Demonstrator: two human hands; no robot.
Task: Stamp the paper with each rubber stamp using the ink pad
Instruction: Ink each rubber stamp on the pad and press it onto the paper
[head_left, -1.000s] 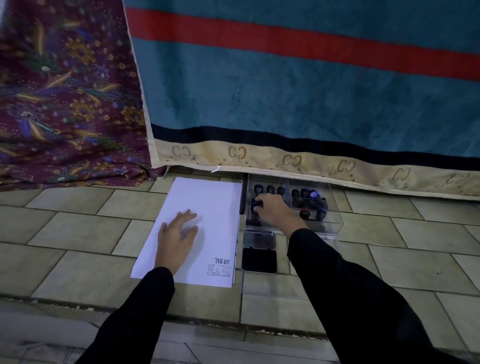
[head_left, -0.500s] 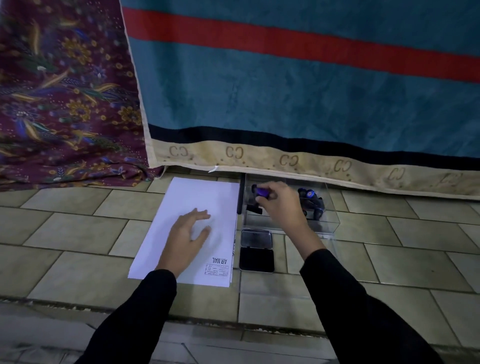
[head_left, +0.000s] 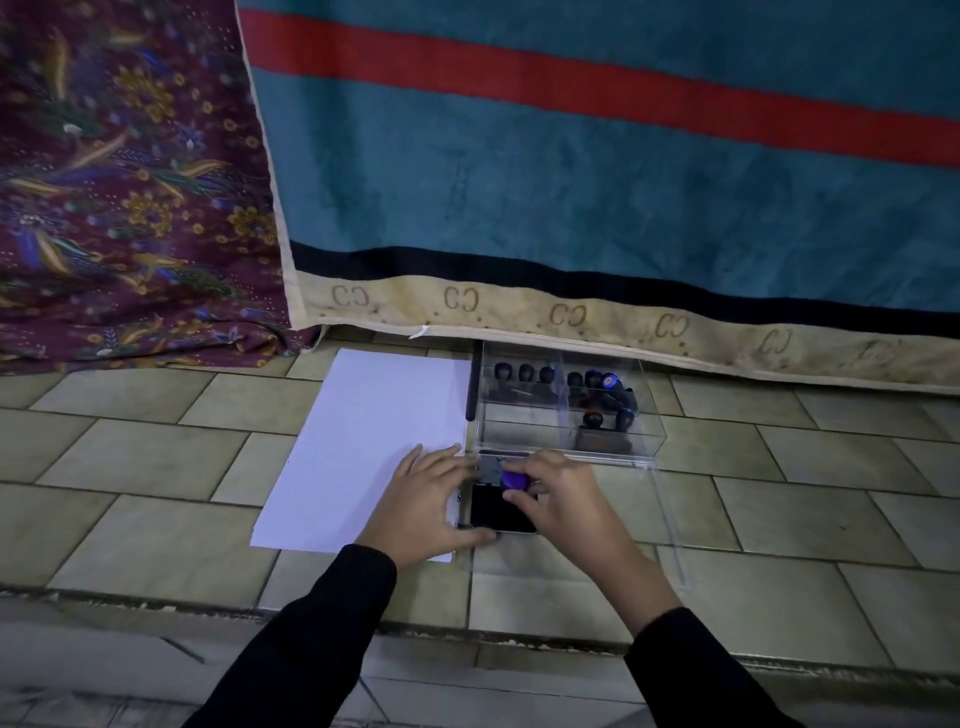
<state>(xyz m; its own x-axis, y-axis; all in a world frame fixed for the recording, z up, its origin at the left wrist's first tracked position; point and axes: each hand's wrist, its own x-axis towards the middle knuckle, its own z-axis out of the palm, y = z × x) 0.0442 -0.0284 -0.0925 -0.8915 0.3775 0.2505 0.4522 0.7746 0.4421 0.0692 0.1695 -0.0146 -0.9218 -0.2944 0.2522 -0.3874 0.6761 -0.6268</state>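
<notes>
- Paper (head_left: 363, 441): one white sheet, flat on the tiled floor (head_left: 156, 467), centre-left of the frame. Its far edge lies close to the hem of the hanging cloths.
- Ink pad (head_left: 498, 512): small open case just beside the paper's right edge, lower centre. The black pad faces up and the pale lid (head_left: 491, 465) is folded back on the far side.
- Rubber stamp (head_left: 515, 480): purple knob on top, held over the far edge of the black pad. Its face is hidden by fingers, so contact with the pad cannot be told.
- Right hand (head_left: 563, 501): fingers and thumb curled round the rubber stamp, pinching it below the knob. A black sleeve (head_left: 727, 675) covers the arm.
- Left hand (head_left: 421, 506): fingers fairly straight and spread, holding nothing. The palm lies on the paper's lower right corner, the fingertips reach the lid and the thumb lies along the near corner of the ink pad.
- Clear plastic box (head_left: 649, 441): right of centre, just beyond the ink pad. Its clear cover seems to lie open on the floor toward the lower right.
- Spare stamps (head_left: 566, 384): dark-knobbed, standing in a row along the box's far wall, with a few more clustered at its right.
- Dark slim rod (head_left: 472, 379): between the paper and the box, possibly a pen.
- Teal cloth (head_left: 571, 182): red stripe, black band and beige hem, filling the upper centre and right.
- Floral maroon cloth (head_left: 104, 182): upper left.
</notes>
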